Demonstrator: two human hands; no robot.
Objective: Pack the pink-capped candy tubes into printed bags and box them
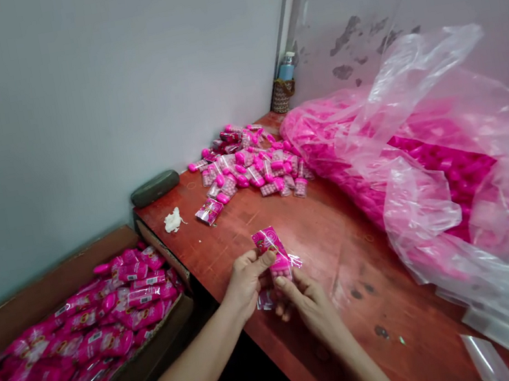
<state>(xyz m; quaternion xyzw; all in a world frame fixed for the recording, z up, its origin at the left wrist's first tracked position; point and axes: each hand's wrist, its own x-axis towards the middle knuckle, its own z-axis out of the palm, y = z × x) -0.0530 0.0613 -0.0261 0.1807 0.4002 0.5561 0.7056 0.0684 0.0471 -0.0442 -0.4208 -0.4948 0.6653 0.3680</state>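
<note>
Above the red-brown table (348, 233), my left hand (245, 285) pinches a shiny pink printed sleeve (265, 238) between thumb and fingers. My right hand (311, 304) grips the lower end of the same item, where a small container of pink candy balls (280, 270) shows at the sleeve's bottom. How far the container sits inside the sleeve I cannot tell. Some clear film (265, 300) shows below, between the hands. Beyond them lies a flat pink printed packet (210, 212), beside a heap of small pink-capped containers (250, 168).
A cardboard box (180, 312) full of pink wrapped containers (95, 333) stands left. On the right, a large clear plastic bag (414, 202) bulges with pink pieces. A dark case (155, 188), white crumpled scrap (172, 220) and woven holder (282, 95) with a bottle line the back.
</note>
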